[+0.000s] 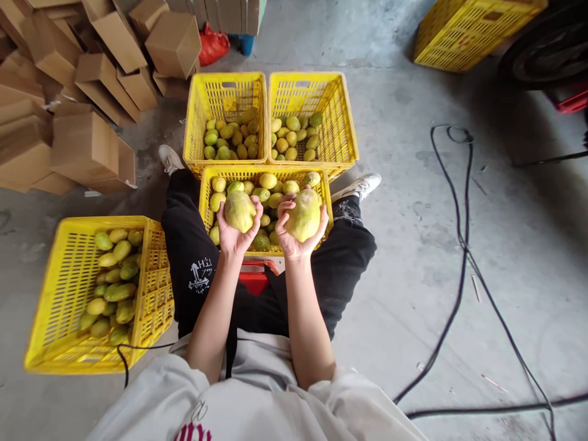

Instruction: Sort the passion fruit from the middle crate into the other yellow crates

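Over the near yellow crate between your legs, your right hand cups the larger yellow-green fruit. And left of it (clear gap between them), your left hand grasps the smaller fruit.

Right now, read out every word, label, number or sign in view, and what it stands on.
Black trousers, left-leg print: possibly "H"; rest unreadable.
Same trousers, right-leg print: too small to read.
Light shirt: dark script, seemingly "a"; magenta lettering, cut off, unreadable.
Upper-right yellow crate: red mark, too blurred.
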The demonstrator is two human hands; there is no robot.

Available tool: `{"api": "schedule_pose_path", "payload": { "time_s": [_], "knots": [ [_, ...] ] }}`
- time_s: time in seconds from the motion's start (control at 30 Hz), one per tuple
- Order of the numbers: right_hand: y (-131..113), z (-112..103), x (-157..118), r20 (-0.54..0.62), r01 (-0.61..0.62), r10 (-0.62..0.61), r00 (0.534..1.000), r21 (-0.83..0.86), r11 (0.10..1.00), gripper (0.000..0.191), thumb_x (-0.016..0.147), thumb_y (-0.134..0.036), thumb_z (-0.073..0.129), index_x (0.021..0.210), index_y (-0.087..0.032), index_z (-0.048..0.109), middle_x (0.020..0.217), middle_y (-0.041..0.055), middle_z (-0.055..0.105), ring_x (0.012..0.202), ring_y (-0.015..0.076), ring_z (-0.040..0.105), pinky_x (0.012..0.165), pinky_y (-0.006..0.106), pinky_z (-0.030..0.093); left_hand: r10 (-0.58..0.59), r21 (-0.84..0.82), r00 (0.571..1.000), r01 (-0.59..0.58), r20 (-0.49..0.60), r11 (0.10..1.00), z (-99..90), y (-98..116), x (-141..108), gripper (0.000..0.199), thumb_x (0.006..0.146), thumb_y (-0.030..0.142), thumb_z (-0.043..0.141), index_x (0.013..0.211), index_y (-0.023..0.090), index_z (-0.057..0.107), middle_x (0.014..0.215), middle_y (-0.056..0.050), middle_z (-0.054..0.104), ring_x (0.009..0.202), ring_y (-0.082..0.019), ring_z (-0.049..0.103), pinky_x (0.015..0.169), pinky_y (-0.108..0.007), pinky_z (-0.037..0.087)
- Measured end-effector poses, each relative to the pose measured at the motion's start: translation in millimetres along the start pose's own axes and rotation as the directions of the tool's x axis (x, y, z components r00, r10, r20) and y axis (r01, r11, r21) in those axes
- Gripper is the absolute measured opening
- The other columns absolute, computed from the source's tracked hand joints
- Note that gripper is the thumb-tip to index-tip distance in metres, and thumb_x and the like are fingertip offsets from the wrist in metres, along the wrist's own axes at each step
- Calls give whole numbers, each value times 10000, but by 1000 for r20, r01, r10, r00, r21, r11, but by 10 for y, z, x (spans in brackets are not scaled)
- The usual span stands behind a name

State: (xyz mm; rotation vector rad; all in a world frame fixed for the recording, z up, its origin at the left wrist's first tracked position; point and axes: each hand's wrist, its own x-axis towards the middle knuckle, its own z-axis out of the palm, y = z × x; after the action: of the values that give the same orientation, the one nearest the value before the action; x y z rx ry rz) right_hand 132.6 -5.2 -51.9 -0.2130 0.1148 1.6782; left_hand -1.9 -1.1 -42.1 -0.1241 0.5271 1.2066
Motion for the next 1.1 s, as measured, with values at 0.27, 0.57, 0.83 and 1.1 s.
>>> {"api": "schedule_pose_path", "payload": {
  "time_s": [0.27, 0.57, 0.83, 1.1],
  "knots": [
    [-37, -6, -4, -34, -20, 16, 999, -126, 992, 294, 826, -431, 452, 1039, -326, 626, 931, -4, 649, 738, 134, 607, 510, 218, 540, -31, -4, 998, 32, 51, 999, -18, -39, 26, 453, 930, 518, 410, 1261, 231, 526, 1049, -83, 599, 850, -130, 624, 625, -203, 554],
    [30, 38, 13, -27, 111, -110, 994, 31, 993, 420, 835, -417, 364, 1138, -261, 609, 1089, 36, 687, 1106, 178, 615, 848, 395, 565, 16, 87, 996, -24, 93, 996, -30, -37, 9, 453, 947, 512, 356, 1278, 253, 526, 1235, -97, 608, 1212, -207, 565, 765, -254, 557],
    [8, -33, -2, 99, -21, 3, 995, 183, 983, 230, 846, -435, 480, 979, -313, 622, 897, -14, 651, 710, 111, 632, 586, 234, 583, 142, -49, 990, -143, -8, 989, -98, -10, 29, 393, 926, 508, 443, 1168, 216, 545, 925, -55, 627, 887, -120, 654, 661, -159, 535],
    [21, -8, 47, -53, -29, 18, 998, -209, 977, 271, 787, -396, 464, 994, -328, 624, 895, -6, 663, 756, 162, 630, 659, 340, 575, 105, -10, 994, -105, -2, 994, -73, -25, 46, 331, 953, 458, 392, 1098, 218, 568, 957, -48, 597, 803, -95, 606, 613, -155, 523]
  ]
}}
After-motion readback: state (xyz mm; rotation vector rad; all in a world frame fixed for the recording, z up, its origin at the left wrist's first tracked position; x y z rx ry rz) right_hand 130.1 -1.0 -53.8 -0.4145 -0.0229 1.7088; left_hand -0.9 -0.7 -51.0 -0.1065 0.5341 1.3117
